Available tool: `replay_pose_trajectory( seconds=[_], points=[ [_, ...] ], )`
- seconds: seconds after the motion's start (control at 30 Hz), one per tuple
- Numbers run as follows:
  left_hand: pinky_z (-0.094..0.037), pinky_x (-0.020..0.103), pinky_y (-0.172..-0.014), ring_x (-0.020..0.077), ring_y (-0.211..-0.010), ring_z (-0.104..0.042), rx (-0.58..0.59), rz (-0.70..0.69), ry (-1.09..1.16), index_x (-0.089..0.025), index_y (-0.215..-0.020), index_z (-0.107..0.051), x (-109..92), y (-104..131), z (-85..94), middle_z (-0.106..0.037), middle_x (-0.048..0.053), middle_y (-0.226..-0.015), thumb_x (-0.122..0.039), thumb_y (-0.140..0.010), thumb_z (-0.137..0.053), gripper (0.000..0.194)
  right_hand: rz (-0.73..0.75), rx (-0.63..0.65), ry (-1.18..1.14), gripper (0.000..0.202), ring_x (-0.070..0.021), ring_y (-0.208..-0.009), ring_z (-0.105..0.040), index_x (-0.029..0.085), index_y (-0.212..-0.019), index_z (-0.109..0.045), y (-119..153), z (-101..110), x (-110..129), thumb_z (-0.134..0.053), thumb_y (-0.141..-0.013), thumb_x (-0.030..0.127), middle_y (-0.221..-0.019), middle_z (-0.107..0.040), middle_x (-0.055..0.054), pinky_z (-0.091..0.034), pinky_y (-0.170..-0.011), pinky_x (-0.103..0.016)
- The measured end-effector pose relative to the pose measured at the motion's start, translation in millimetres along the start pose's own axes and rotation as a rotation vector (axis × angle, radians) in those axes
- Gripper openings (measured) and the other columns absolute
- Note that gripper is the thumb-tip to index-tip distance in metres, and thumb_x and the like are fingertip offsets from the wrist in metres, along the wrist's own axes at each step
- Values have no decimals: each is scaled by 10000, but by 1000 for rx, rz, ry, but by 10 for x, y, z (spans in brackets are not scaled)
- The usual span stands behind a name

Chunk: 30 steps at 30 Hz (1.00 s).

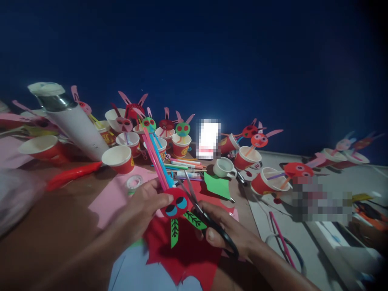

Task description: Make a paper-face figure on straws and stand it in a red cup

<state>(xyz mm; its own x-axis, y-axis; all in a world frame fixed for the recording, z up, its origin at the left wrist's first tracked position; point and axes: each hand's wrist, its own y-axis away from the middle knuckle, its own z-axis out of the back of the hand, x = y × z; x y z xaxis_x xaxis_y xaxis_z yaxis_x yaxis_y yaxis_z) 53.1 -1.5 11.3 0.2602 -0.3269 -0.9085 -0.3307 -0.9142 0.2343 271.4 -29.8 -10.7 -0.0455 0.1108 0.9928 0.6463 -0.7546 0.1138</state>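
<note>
Our left hand (141,208) pinches the red face (175,203); our right hand (228,228) grips the scissors (198,207), which seem slightly open.

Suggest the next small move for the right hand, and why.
I'd ease the black-handled metal scissors in the right hand slightly away from the round red paper face. Their blades look parted and seem close to its edge, while the left hand pinches that face, its thumb on the front.

Two hands (139,208) (232,228), one mug (223,168) — scissors (200,208) (one pair)
</note>
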Motion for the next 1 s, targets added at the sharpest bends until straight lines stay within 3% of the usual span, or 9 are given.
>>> replay_pose_trajectory(
  seconds=[0.23, 0.6, 1.0],
  points=[
    [-506, 353, -828, 225, -868, -674, 64, 30, 97, -139, -1158, -590, -28, -5, -19, -728, 85, -939, -135, -761, -621, 398, 31, 21, 72, 411, -119, -735, -417, 171, -989, -527, 7, -13, 55, -560, -814, 542, -817, -485, -5, -346, -652, -216],
    [-522, 375, -824, 230, -841, -683, 71, 32, 69, -147, -1102, -631, -23, -12, -25, -732, 87, -942, -132, -757, -636, 346, -1, -4, 97, 373, -129, -752, -410, 176, -987, -541, 17, -1, 3, -625, -773, 471, -846, -464, -5, -356, -659, -221],
    [-548, 393, -771, 246, -786, -700, 50, 82, 91, -138, -1053, -652, -41, -14, -29, -746, 86, -862, -133, -701, -689, 354, -9, -17, 118, 400, -149, -756, -437, 170, -974, -547, 20, -10, 1, -611, -765, 505, -840, -491, -19, -374, -661, -245]
  ],
)
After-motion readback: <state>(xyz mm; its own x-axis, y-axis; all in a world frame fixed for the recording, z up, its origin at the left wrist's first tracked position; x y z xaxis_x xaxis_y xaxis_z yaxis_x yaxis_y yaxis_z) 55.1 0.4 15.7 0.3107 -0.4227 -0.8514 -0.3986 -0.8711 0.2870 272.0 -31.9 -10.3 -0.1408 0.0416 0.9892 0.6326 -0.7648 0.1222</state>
